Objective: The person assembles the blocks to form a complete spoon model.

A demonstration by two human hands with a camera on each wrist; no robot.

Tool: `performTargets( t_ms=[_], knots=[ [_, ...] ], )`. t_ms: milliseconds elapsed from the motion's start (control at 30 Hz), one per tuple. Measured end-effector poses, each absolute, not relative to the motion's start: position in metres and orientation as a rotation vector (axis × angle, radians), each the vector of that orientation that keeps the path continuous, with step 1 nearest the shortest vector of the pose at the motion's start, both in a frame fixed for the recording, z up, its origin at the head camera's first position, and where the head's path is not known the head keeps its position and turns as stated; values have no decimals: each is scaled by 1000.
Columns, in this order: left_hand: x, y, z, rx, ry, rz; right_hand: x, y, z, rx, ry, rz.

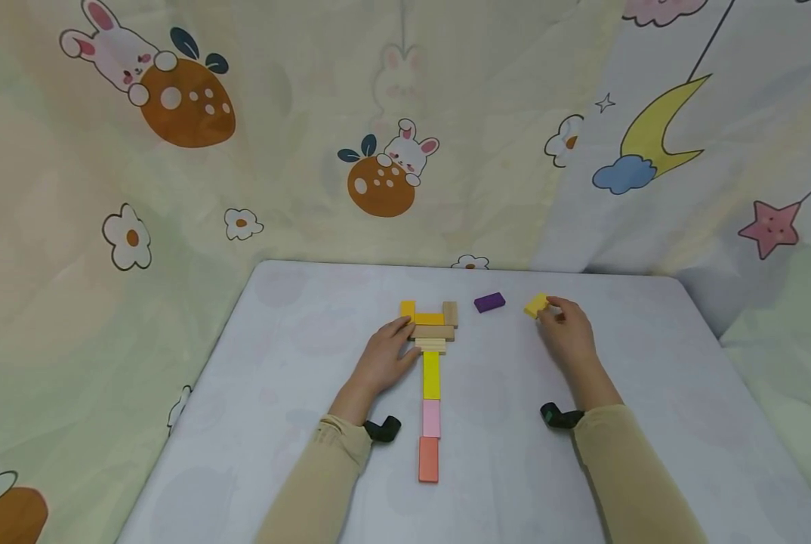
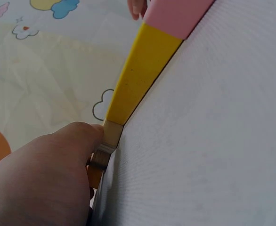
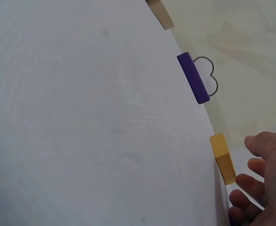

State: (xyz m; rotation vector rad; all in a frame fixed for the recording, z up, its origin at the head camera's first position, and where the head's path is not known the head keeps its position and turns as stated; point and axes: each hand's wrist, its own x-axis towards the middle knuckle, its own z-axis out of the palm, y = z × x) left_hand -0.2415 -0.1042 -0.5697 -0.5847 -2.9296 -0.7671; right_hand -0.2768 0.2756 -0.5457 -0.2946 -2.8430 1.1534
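Observation:
Wooden blocks lie in a line on the table: an orange-red block (image 1: 429,460), a pink block (image 1: 431,418) and a long yellow block (image 1: 431,375). Beyond them come light wood blocks (image 1: 431,346), a tan crosswise block (image 1: 436,332), and a cup shape of two orange-yellow blocks (image 1: 430,319) and an upright tan block (image 1: 450,313). My left hand (image 1: 383,358) rests its fingers against the left ends of the crosswise blocks. At the far right, my right hand (image 1: 570,332) has its fingertips beside a loose yellow block (image 3: 223,159); the thumb stands apart from it.
A purple block (image 1: 490,302) lies on the table between the cup shape and the loose yellow block. The white table (image 1: 276,423) ends at a back edge against a printed cloth (image 1: 297,151) with rabbits and flowers.

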Motion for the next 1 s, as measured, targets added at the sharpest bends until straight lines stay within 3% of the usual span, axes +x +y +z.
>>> performTargets(
  t_ms=[700,1000],
  knots=[
    [-241,-104,-569,-576,-2932,-777,-286,284,-559,-221,-2844,1055],
    [-241,-104,-571,-583,-2916,-790,-286,288,-564,-11,-2872,939]
  ],
)
